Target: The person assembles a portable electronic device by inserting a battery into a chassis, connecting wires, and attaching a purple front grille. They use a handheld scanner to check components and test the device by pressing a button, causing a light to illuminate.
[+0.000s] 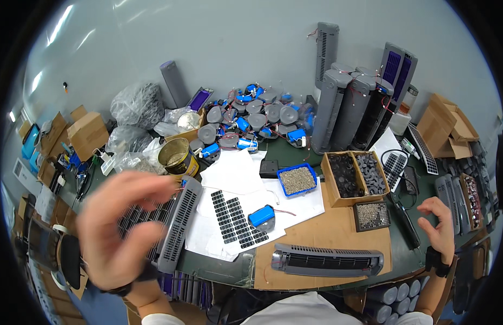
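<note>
My left hand (124, 227) is raised close to the camera, slightly blurred, its fingers curved and apart with nothing between them. Behind it a grey slotted housing (180, 225) leans beside a dark grille, partly hidden by the hand. My right hand (438, 227) hovers at the right of the table, thumb and fingers apart and holding nothing. Nearest to it lies a black electric screwdriver (407, 223). A long grey housing (327, 260) rests on the cardboard sheet (300, 233) in front of me. A blue battery on a grey round base (262, 218) sits on paper by black stickers (230, 216).
A blue tray (296, 180) of small screws, a divided wooden box (328, 187) of black and grey parts and a small dark tray (371, 216) stand mid-table. Tall grey housings (334, 111) rise behind. Battery bases (255, 120) are heaped at the back, near a yellow tin (193, 162).
</note>
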A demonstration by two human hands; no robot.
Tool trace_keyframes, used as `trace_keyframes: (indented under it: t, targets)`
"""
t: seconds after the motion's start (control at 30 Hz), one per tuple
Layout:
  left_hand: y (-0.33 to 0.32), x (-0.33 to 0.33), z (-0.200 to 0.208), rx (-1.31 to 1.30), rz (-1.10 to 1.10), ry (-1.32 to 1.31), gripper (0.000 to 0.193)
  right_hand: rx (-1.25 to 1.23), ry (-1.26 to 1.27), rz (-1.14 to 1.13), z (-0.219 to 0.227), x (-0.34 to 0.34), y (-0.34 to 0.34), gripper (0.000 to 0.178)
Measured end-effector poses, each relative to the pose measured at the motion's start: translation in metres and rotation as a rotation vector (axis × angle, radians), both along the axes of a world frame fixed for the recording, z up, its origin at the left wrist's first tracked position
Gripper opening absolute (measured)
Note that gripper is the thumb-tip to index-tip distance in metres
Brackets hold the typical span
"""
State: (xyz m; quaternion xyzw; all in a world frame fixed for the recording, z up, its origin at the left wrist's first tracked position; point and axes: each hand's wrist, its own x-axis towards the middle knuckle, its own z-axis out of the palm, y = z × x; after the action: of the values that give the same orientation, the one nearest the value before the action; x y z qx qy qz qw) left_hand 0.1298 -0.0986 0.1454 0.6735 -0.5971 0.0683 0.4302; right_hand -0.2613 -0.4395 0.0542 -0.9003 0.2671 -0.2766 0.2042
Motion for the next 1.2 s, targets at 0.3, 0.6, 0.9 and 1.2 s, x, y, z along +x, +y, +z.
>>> trace_keyframes:
  t: [0.3,0.6,0.9,1.2]
  targets:
    - [-0.158,0.145,-0.093,-0.002,0.267,0.17,0.022,0.166,0.077,0.112,-0.056,0.042,-0.036,0.025]
    - [-0.219,0.258,-0.313,0.726,0.785,-0.465,0.034,0.272,0.172,-0.006,-0.09,0.026,-0.05,0.026]
    - [-0.209,0.27,-0.314,0.669,0.704,-0.301,0.012,0.298,0.202,0.022,-0.099,0.047,-0.06,0.024]
    - [-0.201,0.265,-0.299,0.346,0.693,0.046,0.021,0.254,0.176,0.052,-0.097,0.045,-0.054,0.024]
